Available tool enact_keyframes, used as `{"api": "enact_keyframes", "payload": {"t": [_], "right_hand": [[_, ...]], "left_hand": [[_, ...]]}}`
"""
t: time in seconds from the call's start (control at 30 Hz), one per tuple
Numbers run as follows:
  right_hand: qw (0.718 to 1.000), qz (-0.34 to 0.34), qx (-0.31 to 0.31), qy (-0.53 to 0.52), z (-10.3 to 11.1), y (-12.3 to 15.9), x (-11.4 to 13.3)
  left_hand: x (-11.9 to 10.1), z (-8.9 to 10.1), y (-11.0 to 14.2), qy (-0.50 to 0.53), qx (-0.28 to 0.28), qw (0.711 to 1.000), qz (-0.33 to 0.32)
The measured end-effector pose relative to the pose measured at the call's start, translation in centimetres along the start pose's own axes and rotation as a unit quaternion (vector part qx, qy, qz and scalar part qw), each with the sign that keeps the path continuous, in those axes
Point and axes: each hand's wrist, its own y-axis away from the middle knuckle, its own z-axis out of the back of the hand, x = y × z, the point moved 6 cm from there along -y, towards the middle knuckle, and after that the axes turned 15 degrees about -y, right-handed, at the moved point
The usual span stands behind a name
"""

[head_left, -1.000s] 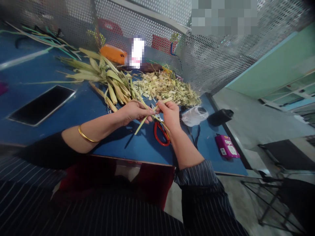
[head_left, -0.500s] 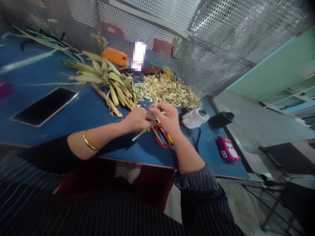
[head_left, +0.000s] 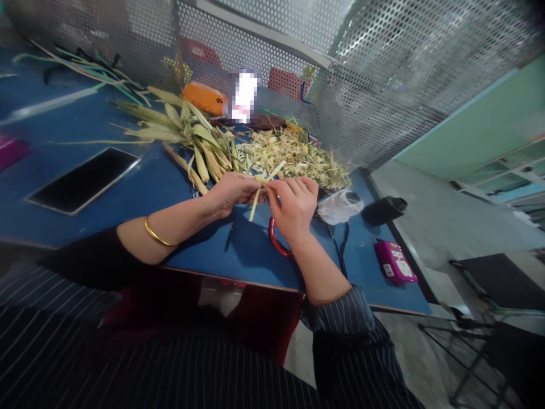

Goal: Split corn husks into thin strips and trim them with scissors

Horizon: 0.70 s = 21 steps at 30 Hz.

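My left hand (head_left: 235,193) pinches a narrow pale-green strip of corn husk (head_left: 254,205) over the blue table. My right hand (head_left: 293,203) meets it there, thumb and fingers closed on the same crossing strips, one end pointing up and one hanging down. Beneath my right hand lie red-handled scissors (head_left: 275,241), mostly covered by the hand and wrist. Just beyond my hands are a heap of shredded husk (head_left: 293,150) and, to its left, a bundle of whole corn husks (head_left: 200,142).
A black-screened phone (head_left: 83,180) lies at left. To the right stand a white spool in plastic (head_left: 340,205), a black spool (head_left: 384,210) and a purple packet (head_left: 395,261). An orange pouch (head_left: 204,97) and a perforated metal screen (head_left: 276,42) are behind.
My hands have risen slightly and turned, the left palm now facing more upward. The strip's end has swung up, and my right hand covers more of the scissors.
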Motion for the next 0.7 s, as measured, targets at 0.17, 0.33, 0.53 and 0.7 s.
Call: {"api": "enact_keyframes", "payload": {"t": [0.17, 0.33, 0.53, 0.7], "right_hand": [[1.0, 0.0, -0.002, 0.008, -0.1, -0.1, -0.3], [0.999, 0.029, 0.03, 0.012, -0.5, -0.2, -0.1], [0.983, 0.143, 0.113, 0.026, -1.8, 0.1, 1.7], [0.991, 0.085, 0.087, -0.053, -1.6, 0.1, 0.8]], "left_hand": [[-0.1, -0.1, 0.0, 0.062, 0.024, 0.997, 0.029], [0.0, 0.0, -0.2, 0.047, 0.026, 0.999, -0.002], [0.5, 0.2, -0.6, 0.059, -0.013, 0.998, -0.026], [0.5, 0.1, -0.5, 0.026, 0.001, 0.999, -0.034]]}}
